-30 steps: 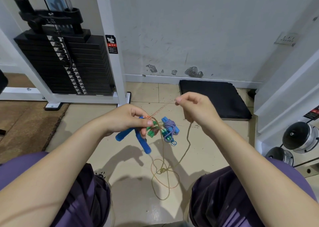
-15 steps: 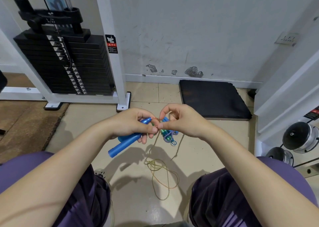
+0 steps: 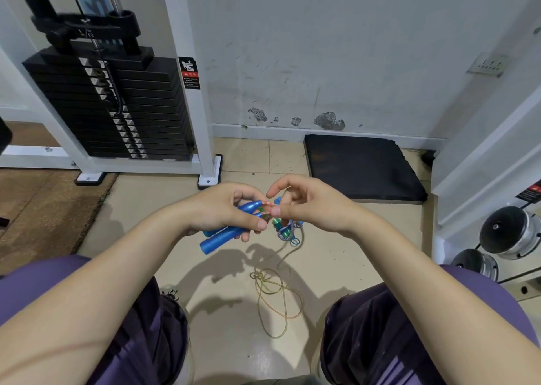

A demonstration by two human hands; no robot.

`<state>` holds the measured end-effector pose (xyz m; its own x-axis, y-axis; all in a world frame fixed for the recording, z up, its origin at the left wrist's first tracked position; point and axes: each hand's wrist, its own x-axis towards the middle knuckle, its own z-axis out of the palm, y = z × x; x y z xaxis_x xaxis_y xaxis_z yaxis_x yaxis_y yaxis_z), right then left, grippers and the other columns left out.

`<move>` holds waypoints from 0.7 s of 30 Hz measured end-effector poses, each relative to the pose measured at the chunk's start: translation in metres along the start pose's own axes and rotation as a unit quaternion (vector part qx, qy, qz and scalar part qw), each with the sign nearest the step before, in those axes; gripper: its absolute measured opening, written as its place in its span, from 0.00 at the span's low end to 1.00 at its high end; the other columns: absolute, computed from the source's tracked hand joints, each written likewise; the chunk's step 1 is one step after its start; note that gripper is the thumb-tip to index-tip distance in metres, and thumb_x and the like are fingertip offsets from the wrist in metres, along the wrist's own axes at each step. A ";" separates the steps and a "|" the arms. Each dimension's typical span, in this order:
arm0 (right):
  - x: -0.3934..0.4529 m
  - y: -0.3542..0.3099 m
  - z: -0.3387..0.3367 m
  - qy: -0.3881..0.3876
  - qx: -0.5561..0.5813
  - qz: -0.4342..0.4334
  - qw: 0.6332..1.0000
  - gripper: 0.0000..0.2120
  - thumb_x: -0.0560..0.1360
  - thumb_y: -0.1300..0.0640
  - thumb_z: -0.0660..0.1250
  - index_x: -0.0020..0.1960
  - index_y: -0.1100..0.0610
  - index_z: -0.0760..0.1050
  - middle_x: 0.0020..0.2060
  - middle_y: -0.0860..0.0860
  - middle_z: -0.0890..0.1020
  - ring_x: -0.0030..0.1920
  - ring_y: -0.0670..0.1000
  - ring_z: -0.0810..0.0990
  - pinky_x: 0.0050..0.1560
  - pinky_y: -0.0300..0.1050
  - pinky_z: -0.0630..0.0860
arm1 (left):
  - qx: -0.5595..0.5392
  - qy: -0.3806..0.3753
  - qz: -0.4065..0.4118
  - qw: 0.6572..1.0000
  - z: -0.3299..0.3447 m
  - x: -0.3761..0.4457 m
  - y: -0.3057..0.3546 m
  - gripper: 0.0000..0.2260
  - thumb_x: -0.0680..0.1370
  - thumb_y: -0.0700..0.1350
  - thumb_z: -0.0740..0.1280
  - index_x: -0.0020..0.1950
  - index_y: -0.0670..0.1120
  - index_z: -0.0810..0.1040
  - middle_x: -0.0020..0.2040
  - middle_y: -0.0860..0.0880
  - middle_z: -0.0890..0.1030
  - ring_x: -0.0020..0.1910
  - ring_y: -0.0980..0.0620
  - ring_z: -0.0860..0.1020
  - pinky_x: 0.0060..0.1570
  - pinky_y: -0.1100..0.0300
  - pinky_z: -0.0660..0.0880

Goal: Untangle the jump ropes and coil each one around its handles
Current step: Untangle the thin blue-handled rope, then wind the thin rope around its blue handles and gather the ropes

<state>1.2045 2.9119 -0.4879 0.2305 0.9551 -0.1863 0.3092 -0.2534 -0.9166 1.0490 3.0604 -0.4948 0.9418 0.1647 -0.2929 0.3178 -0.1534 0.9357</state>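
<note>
Your right hand (image 3: 307,206) is back in, pinching orange cord (image 3: 268,209) at the blue handles (image 3: 231,226) your left hand (image 3: 222,209) grips: another wrap going on.

1. Two blue handles (image 3: 225,232) lie side by side, tilted, tips up toward the black mat (image 3: 363,168).
2. An orange-yellow rope (image 3: 273,294) runs from those tips and hangs in loose tangled loops below the blue handles.
3. A coiled blue-white rope bundle with green handles (image 3: 285,229) hangs just right of the blue handles.
</note>
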 end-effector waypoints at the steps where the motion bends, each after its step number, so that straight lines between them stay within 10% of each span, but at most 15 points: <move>1: 0.000 0.000 -0.001 0.003 -0.006 0.002 1.000 0.09 0.75 0.62 0.72 0.54 0.60 0.76 0.32 0.51 0.78 0.32 0.48 0.78 0.37 0.40 0.73 | 0.003 0.000 -0.006 1.000 -0.001 0.000 0.000 0.10 0.74 0.35 0.73 0.54 0.41 0.80 0.38 0.47 0.82 0.33 0.47 0.79 0.38 0.57 0.78; 13: -0.012 -0.016 -0.008 0.027 -0.005 -0.019 0.999 0.09 0.77 0.63 0.68 0.55 0.65 0.75 0.35 0.58 0.78 0.22 0.40 0.73 0.25 0.27 0.65 | 0.058 -0.028 -0.050 0.997 -0.004 -0.003 -0.001 0.11 0.78 0.48 0.70 0.56 0.43 0.78 0.37 0.44 0.79 0.31 0.45 0.79 0.30 0.57 0.75; 21: -0.006 -0.009 -0.004 0.038 -0.019 -0.005 0.999 0.07 0.77 0.59 0.70 0.53 0.61 0.76 0.31 0.57 0.80 0.25 0.43 0.75 0.27 0.37 0.65 | 0.035 -0.023 -0.023 0.999 0.000 -0.002 0.000 0.09 0.78 0.45 0.71 0.54 0.40 0.78 0.35 0.43 0.78 0.28 0.47 0.74 0.25 0.61 0.67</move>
<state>1.2042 2.9075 -0.4768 0.2960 0.9435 -0.1491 0.3461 -0.2514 -0.9039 1.0467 3.0597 -0.4946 0.9298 0.1280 -0.3451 0.3657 -0.2146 0.9057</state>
